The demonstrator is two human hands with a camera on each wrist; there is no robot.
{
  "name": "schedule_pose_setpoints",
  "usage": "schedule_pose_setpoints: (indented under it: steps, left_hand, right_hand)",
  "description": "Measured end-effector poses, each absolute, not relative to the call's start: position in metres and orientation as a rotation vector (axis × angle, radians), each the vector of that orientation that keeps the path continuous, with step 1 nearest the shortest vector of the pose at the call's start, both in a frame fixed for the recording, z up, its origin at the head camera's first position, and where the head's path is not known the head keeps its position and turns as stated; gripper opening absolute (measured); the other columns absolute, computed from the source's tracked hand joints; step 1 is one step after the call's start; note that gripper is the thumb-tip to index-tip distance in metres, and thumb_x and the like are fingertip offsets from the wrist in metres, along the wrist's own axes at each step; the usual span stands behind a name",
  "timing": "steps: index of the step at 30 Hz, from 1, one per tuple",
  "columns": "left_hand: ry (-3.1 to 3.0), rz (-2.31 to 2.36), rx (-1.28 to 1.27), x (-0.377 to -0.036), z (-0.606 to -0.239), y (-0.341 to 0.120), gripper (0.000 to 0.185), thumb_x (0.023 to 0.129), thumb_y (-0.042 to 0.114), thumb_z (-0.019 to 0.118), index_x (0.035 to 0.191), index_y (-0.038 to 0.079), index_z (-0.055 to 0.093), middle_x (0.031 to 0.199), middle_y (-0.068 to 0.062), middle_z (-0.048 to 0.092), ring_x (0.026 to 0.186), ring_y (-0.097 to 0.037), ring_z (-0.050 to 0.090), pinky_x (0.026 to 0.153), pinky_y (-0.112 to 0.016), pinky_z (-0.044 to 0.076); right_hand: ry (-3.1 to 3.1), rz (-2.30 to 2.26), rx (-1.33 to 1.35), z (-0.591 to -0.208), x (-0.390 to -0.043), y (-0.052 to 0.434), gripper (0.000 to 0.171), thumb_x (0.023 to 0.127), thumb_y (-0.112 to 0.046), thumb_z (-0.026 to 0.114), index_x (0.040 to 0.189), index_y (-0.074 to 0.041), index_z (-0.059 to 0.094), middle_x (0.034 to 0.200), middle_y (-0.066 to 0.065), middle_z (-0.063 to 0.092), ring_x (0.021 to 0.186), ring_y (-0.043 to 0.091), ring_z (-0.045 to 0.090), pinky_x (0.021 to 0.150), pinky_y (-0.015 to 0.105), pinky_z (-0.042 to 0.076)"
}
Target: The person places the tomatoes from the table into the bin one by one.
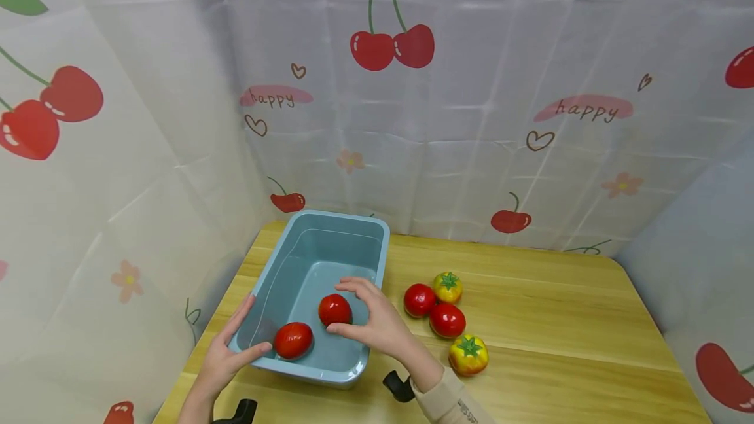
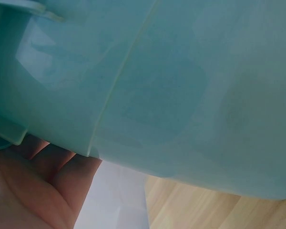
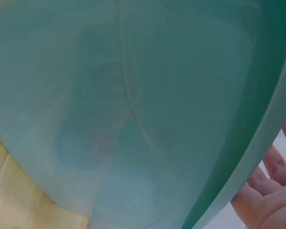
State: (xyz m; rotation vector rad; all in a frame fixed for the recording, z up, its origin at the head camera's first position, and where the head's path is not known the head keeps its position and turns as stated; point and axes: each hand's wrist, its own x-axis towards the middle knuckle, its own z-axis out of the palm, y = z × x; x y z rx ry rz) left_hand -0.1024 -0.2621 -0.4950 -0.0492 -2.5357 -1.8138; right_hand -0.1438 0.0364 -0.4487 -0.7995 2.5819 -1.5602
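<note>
A light blue plastic tub (image 1: 383,241) stands on the left of the wooden table (image 1: 559,332). Two red tomatoes (image 1: 334,309) (image 1: 293,339) lie on its floor. My left hand (image 1: 244,335) rests on the tub's near-left corner, fingers straight along the outer wall and thumb on the near rim. My right hand (image 1: 353,309) hovers over the tub's right side with fingers spread in an arch round the farther tomato, not clearly touching it. The left wrist view shows the tub wall (image 2: 181,95) against my palm (image 2: 33,181). The right wrist view shows the tub (image 3: 133,105) and relaxed fingers (image 3: 271,191).
Right of the tub lie two red tomatoes (image 1: 419,300) (image 1: 447,320) and two yellow-red ones (image 1: 448,286) (image 1: 468,354) in a close cluster. Cherry-print cloth walls (image 1: 471,116) enclose the table at the back and both sides.
</note>
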Motion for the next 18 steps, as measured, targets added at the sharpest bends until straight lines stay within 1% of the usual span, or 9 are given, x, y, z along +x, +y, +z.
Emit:
schedule_pose_setpoints:
  steps: [4, 8, 11, 18]
  left_hand:
    - [-2.540, -1.816, -0.040, -0.102, -0.494, -0.262, 0.084, 0.076, 0.006, 0.076, 0.147, 0.020, 0.033, 0.155, -0.007, 0.019, 0.139, -0.037, 0.013, 0.098, -0.073, 0.016]
    - [-2.550, -1.814, -0.027, -0.102, -0.494, -0.262, 0.085, 0.076, 0.008, 0.077, 0.147, 0.020, 0.033, 0.155, -0.007, 0.019, 0.139, -0.037, 0.013, 0.098, -0.072, 0.016]
    - [-2.553, -1.812, -0.021, -0.102, -0.493, -0.262, 0.086, 0.075, 0.009, 0.078, 0.147, 0.020, 0.033, 0.155, -0.007, 0.019, 0.139, -0.037, 0.013, 0.098, -0.072, 0.016]
    - [-2.549, -1.806, -0.036, -0.102, -0.492, -0.262, 0.086, 0.075, 0.008, 0.078, 0.147, 0.019, 0.033, 0.155, -0.008, 0.020, 0.139, -0.037, 0.013, 0.099, -0.072, 0.016]
  right_hand:
    - [2.574, -1.577, -0.813, -0.450, -0.143, 0.039, 0.057, 0.076, -0.042, 0.076, 0.126, -0.023, 0.055, 0.133, -0.004, 0.050, 0.118, 0.013, 0.047, 0.094, 0.037, 0.046]
    - [2.571, -1.583, -0.787, -0.451, -0.141, 0.043, 0.058, 0.077, -0.045, 0.074, 0.127, -0.023, 0.055, 0.131, -0.009, 0.050, 0.117, 0.012, 0.047, 0.094, 0.038, 0.046]
    - [2.579, -1.584, -0.762, -0.450, -0.139, 0.045, 0.056, 0.077, -0.046, 0.074, 0.126, -0.025, 0.054, 0.130, -0.013, 0.050, 0.117, 0.012, 0.048, 0.094, 0.038, 0.045]
    - [2.585, -1.638, -0.737, -0.452, -0.136, 0.051, 0.054, 0.077, -0.045, 0.074, 0.124, -0.025, 0.056, 0.127, -0.012, 0.053, 0.118, 0.013, 0.048, 0.097, 0.037, 0.044]
